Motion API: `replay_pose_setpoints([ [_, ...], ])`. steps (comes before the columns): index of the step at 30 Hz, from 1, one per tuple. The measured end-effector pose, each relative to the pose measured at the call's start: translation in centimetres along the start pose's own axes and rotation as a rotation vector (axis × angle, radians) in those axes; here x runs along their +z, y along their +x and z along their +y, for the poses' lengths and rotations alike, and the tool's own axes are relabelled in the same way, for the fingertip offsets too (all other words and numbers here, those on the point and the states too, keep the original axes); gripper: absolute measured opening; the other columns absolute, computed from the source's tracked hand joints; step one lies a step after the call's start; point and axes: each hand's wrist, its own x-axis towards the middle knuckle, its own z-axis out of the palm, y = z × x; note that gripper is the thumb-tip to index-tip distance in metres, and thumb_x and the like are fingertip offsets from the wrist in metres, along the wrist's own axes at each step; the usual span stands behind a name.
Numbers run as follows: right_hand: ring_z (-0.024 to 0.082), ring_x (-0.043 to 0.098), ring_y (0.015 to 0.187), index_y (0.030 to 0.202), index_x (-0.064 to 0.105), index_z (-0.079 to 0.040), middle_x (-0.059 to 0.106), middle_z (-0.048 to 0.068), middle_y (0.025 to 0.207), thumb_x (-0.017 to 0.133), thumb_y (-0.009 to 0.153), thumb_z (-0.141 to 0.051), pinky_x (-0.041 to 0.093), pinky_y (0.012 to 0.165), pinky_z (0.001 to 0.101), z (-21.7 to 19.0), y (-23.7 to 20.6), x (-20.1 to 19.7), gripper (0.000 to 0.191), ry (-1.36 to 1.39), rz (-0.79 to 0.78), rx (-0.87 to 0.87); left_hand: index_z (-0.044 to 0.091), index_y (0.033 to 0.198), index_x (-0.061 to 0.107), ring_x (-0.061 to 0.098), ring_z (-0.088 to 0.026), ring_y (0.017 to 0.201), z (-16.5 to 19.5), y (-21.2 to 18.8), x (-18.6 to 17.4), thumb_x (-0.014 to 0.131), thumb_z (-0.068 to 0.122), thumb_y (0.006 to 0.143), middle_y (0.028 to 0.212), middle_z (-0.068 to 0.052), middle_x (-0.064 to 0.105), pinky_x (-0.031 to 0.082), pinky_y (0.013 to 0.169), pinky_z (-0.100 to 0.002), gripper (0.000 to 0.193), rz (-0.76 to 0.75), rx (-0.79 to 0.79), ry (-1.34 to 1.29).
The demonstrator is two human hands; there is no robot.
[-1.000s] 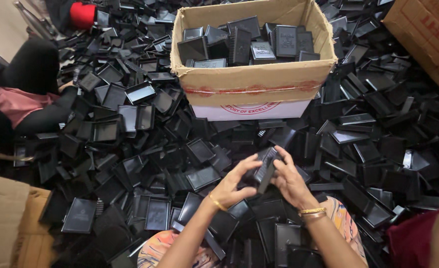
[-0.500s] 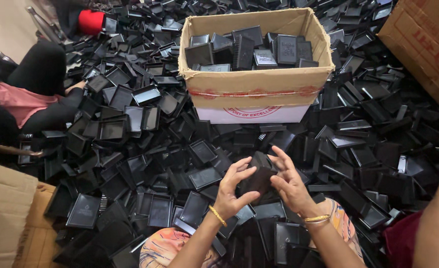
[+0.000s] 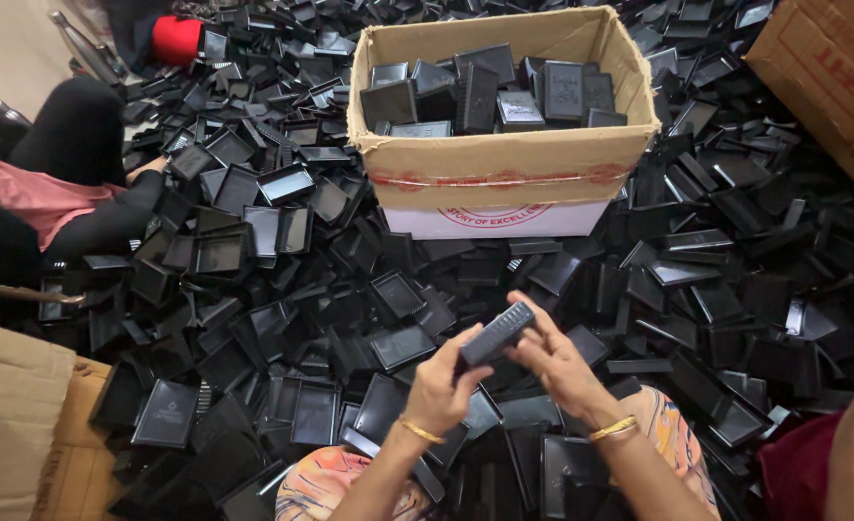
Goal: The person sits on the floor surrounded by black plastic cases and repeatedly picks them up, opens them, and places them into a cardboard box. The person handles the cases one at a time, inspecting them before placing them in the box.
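Both hands meet low in the centre of the view, above a floor heaped with black plastic parts. The left hand (image 3: 443, 384) and the right hand (image 3: 554, 359) share one black rectangular case (image 3: 497, 334), held edge-on and tilted, its ribbed narrow side facing up. The left fingers (image 3: 473, 344) are clamped on the lower left end of the case; the right fingers (image 3: 531, 311) are closed over its upper right end, thumb on the near side. Each wrist carries a gold bangle (image 3: 612, 428).

The case sits clear of the heap, raised just above it and between the two hands, in front of the cardboard box (image 3: 500, 166). That box stands upright on the heap beyond the hands, open at the top, with red tape along its near wall and a white lower band. It is partly filled with black cases, some on edge and some flat.

The heap of black trays and lids (image 3: 282, 289) covers the floor on every side of the box; pieces lie flat, tilted and overlapping, many with the hollow side up. Patterned orange fabric (image 3: 323, 482) shows at the bottom edge beneath the forearms.

At the left edge another person sits (image 3: 70, 183), in black and pink clothing, with a hand resting at the margin of the heap. A second cardboard carton (image 3: 832, 68) stands at the upper right corner, and flat cardboard (image 3: 12, 425) lies at the lower left.
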Motion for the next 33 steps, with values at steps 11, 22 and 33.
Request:
replay_pose_setpoints([
  [11,0.028,0.055,0.121,0.145,0.040,-0.001,0.046,0.019,0.142,0.080,0.079,-0.013,0.050,0.100,0.0370,-1.0,13.3,-8.4,0.077,-1.009,0.065,-0.496,0.001,0.132,0.059,0.062,-0.041,0.132,-5.1,16.5,-4.7,0.055,-0.010,0.083,0.137,-0.024,0.063,0.046,0.118,-0.048,0.051,0.188,0.564,0.258],
  [22,0.049,0.054,0.119,0.119,0.065,-0.017,0.053,0.025,0.134,0.070,0.089,-0.034,0.052,0.095,0.0554,1.2,23.2,-15.9,0.035,-1.724,0.401,-0.085,0.005,0.109,0.067,0.062,-0.034,0.105,-23.8,21.3,6.9,0.066,0.008,0.071,0.110,-0.014,0.063,0.053,0.088,-0.044,0.038,-0.462,0.180,0.820],
  [33,0.039,0.056,0.116,0.111,0.061,-0.014,0.051,0.019,0.129,0.085,0.066,-0.022,0.050,0.100,0.0456,0.4,13.6,-16.0,0.052,-1.353,0.148,-0.177,0.010,0.128,0.063,0.059,-0.037,0.121,-25.8,15.8,9.9,0.060,0.012,0.090,0.134,-0.013,0.061,0.049,0.102,-0.047,0.039,-0.302,-0.273,0.618],
])
